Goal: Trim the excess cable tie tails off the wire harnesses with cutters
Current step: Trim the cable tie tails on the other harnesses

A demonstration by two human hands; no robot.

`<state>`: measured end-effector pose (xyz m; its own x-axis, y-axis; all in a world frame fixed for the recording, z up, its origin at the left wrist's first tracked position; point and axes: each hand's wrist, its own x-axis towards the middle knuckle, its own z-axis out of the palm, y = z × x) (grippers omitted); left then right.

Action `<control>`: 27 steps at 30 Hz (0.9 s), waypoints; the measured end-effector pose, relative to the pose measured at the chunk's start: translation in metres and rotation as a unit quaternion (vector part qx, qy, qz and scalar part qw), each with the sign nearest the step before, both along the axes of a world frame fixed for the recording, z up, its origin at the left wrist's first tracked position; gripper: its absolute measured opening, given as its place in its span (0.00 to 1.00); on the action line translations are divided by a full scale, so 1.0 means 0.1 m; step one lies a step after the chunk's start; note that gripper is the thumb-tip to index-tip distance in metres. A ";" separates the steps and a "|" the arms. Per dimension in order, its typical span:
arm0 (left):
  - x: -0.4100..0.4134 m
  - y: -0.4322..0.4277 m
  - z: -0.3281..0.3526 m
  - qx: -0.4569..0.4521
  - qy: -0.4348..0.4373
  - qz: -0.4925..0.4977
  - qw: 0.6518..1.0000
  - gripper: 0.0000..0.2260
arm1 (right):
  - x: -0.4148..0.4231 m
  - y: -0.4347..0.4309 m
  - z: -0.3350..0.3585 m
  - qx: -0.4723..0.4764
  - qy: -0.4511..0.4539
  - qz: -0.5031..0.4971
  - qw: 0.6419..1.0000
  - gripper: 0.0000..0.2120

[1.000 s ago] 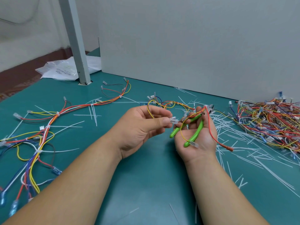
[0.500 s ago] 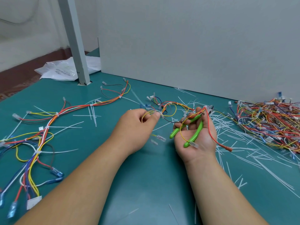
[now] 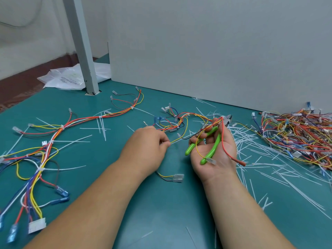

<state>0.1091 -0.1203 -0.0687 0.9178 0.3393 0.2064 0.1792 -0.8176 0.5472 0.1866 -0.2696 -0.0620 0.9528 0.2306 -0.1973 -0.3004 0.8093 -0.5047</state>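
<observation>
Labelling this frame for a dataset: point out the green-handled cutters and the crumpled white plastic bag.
Green-handled cutters (image 3: 212, 148): head view, on the handle lying across the palm.
Crumpled white plastic bag (image 3: 66, 79): head view, on its printed middle.

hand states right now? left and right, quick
Left hand: pinching a thin strand of the multicoloured wire harness.
Right hand: gripping green-handled metal cutters, harness wires draped over it.

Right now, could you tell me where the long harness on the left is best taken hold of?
Probably the long harness at its tied trunk, pinched from above: wires bunch tightly there and lie flat on the table, whereas the ends splay loose.
</observation>
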 end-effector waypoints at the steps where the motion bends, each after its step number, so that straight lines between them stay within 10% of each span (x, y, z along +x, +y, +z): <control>1: 0.00 0.01 -0.01 0.006 0.002 0.005 1.000 0.05 | 0.00 0.00 0.01 0.000 0.003 0.002 1.000 0.10; 27: -0.04 -0.03 0.11 -0.131 -0.138 0.085 0.978 0.04 | -0.15 0.09 0.08 -0.057 0.000 0.034 0.998 0.07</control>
